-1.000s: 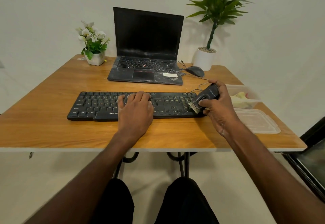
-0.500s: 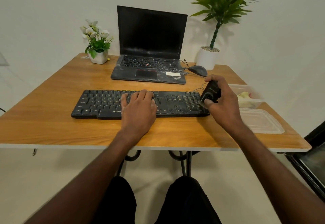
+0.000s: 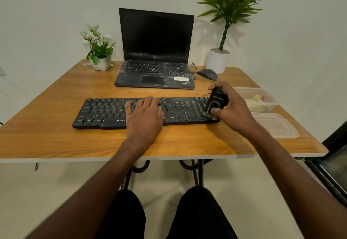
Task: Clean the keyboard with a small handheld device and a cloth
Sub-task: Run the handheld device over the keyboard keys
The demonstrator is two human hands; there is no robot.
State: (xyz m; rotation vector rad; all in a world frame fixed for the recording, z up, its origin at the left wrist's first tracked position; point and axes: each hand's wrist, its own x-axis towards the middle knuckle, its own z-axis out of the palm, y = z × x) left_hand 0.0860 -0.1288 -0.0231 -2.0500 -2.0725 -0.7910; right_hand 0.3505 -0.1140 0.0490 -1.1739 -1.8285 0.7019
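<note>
The left hand (image 3: 144, 115) lies flat, fingers spread, on the middle of a black keyboard (image 3: 105, 113) marked "ZEBRO", the rest covered. At its 3 o'clock, the right hand (image 3: 232, 107) grips a small black handheld device (image 3: 216, 100), pale bristles down on the keyboard's right-end keys; its white lettering is unreadable. A dusty black laptop (image 3: 155, 73) sits at 12 o'clock on the wooden table (image 3: 47, 135). Far right, a clear plastic tub (image 3: 266, 98) holds a yellow cloth (image 3: 256, 99).

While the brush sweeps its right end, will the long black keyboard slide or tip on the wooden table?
The long black keyboard probably slides easily: thin, flat, on a smooth wooden table. Tipping seems unlikely, since it lies low. The left hand resting flat on it likely steadies it while the right hand brushes.
</note>
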